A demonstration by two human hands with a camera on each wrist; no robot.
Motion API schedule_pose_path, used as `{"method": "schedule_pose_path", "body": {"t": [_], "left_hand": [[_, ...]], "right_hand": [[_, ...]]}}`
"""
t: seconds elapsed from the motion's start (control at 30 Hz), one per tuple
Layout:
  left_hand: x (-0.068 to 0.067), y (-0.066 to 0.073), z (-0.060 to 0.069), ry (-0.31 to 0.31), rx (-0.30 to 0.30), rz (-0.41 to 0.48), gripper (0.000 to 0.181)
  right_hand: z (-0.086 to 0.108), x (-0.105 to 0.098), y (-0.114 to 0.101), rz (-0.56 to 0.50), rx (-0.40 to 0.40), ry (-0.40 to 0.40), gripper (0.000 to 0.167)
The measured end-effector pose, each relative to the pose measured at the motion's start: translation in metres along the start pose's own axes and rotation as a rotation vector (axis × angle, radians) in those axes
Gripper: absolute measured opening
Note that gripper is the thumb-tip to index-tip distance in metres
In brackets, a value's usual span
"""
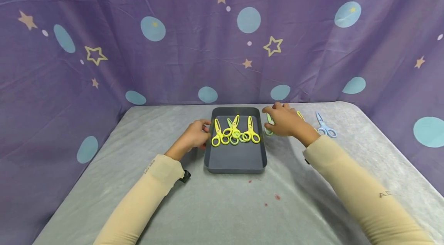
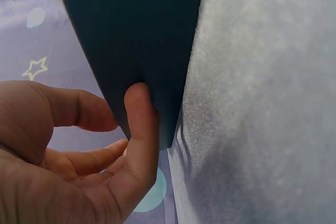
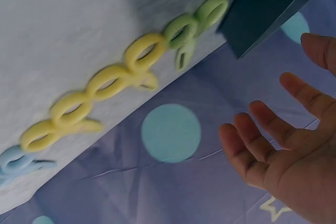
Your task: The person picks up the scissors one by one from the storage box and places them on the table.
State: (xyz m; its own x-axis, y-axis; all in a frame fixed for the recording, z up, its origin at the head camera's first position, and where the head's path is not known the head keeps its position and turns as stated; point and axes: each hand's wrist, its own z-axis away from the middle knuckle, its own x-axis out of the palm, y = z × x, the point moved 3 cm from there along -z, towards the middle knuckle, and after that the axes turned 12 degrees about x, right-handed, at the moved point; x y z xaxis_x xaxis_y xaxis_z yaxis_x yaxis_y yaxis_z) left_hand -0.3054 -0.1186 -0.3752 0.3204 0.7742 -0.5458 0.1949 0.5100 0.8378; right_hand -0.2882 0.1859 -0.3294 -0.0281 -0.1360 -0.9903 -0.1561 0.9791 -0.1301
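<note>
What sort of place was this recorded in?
Probably a staged recording booth: a purple star-patterned curtain hangs behind a gray table, which holds a dark gray tray of scissors.

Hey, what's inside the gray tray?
The tray holds three yellow scissors and, partly under the middle yellow pair, green scissors. The green pair's middle is covered; anything else beneath the pile can't be seen.

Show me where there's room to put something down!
There's room on the table in front of the tray, between the sleeves, with just small red spots. Inside the tray, its near end is bare up to the scissors. It's crowded where those overlap, and right of the tray, where more scissors lie by the right hand.
</note>
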Motion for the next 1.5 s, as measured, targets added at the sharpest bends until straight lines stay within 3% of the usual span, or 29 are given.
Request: {"method": "schedule_pose_path", "body": {"t": [0.37, 0.67, 1.1, 1.5], "left_hand": [[0.0, -0.003, 0.003, 0.003, 0.002, -0.001, 0.058], [0.0, -0.005, 0.002, 0.003, 0.016, -0.004, 0.057], [0.001, -0.004, 0.003, 0.005, 0.006, -0.005, 0.056], [0.0, -0.003, 0.004, 0.005, 0.009, 0.004, 0.057]], "right_hand": [[-0.001, 0.008, -0.045, 0.016, -0.07, -0.016, 0.055], [-0.004, 0.012, -0.068, 0.046, -0.092, -0.043, 0.062], [-0.018, 0.023, -0.089, 0.075, -0.111, -0.137, 0.064], [-0.028, 0.041, -0.096, 0.09, -0.114, -0.286, 0.076]]}}
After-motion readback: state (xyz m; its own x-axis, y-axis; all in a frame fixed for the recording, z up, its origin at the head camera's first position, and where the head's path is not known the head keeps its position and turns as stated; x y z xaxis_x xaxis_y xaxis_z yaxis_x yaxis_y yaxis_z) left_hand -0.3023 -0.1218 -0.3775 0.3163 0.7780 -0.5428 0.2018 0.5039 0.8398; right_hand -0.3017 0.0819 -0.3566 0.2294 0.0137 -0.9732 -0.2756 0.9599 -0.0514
